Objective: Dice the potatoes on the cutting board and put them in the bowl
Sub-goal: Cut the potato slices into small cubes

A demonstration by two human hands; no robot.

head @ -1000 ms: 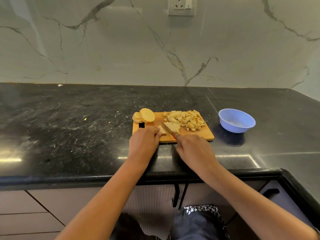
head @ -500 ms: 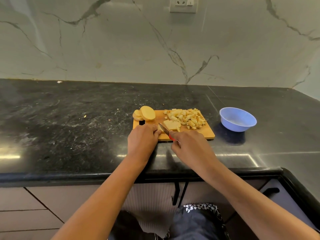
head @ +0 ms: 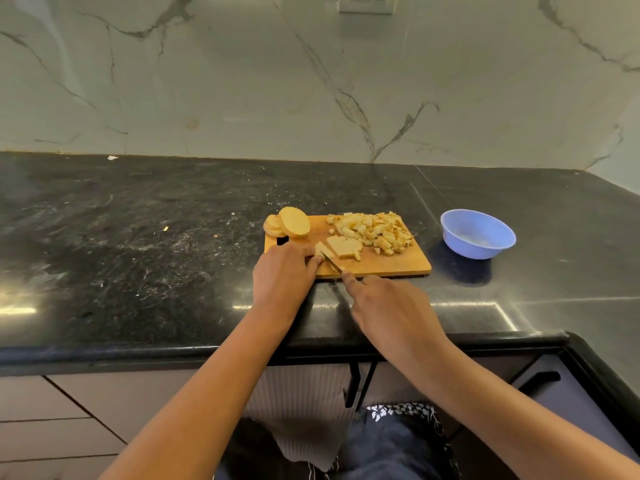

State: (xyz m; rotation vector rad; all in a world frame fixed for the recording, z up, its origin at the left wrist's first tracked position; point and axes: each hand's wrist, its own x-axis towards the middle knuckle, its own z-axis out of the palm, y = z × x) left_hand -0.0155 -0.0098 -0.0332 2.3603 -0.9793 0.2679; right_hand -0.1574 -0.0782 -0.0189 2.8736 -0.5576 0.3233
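Step in hand: dicing, roughly midway. By my judgement nothing has gone to the bowl yet.

Left to right:
- Black table point(head: 138, 254), bare at far left apart from a few crumbs.
- Rear left corner of the cutting board point(head: 391, 266): a stack of round potato slices point(head: 294, 221), uncut.
- Left hand point(head: 282, 275) at the board's near left edge, fingers point(head: 311, 260) curled down and pinning a small potato strip point(head: 319, 250).
- Knife point(head: 331, 261): the blade lies just beside those fingertips, against the strip.
- Right hand point(head: 391, 306) is closed round the handle, which the palm hides. The index finger lies straight along the back of the blade.
- Just right of the blade: a flat potato slab point(head: 344, 244), partly cut.
- Rear right of the board: the diced pile point(head: 374, 230).
- Well apart to the right, on the table: the blue bowl point(head: 478, 233). I see no potato in it.

Next move (judgement): cut across the strip. The blade is so near the left fingertips that I would keep them tucked back. After that come the slab, the round slices, and the transfer.

In the way: the diced pile crowds the right half, leaving little free board to work on. The bowl stands off the board, so the dice must cross a gap of table and some may spill. A wall socket point(head: 366, 3) sits high on the marble wall, no concern.
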